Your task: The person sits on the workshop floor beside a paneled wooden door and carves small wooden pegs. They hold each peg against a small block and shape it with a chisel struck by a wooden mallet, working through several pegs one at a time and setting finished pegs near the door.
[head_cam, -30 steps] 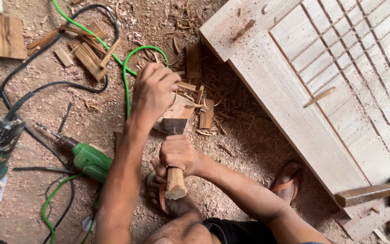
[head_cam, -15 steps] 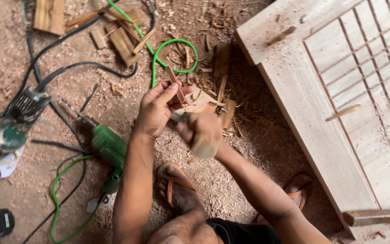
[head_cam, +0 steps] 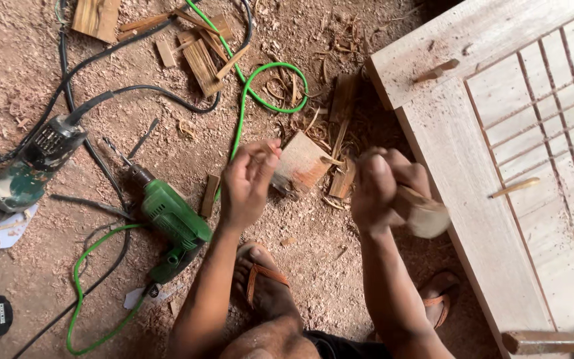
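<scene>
Left hand (head_cam: 247, 183): fingers pinched the edge of a wood block (head_cam: 300, 163) held above the sawdust floor (head_cam: 167, 119) | Right hand (head_cam: 383, 189): fingers wrapped around a wooden mallet (head_cam: 423, 213), blurred | Nearby: green drill (head_cam: 171, 219) left, slatted wooden panel (head_cam: 499, 153) right | Containers: none visible.

I squat on a dirt floor (head_cam: 28, 73) strewn with sawdust and shavings. A green drill (head_cam: 171, 223) lies at lower left of centre, a grey-green grinder (head_cam: 24, 169) at the left edge. Black cables (head_cam: 101, 96) and a green cord (head_cam: 260, 73) snake across the top. Wood offcuts (head_cam: 200, 60) lie upper centre; a pale wooden door panel (head_cam: 499, 153) fills the right.
</scene>
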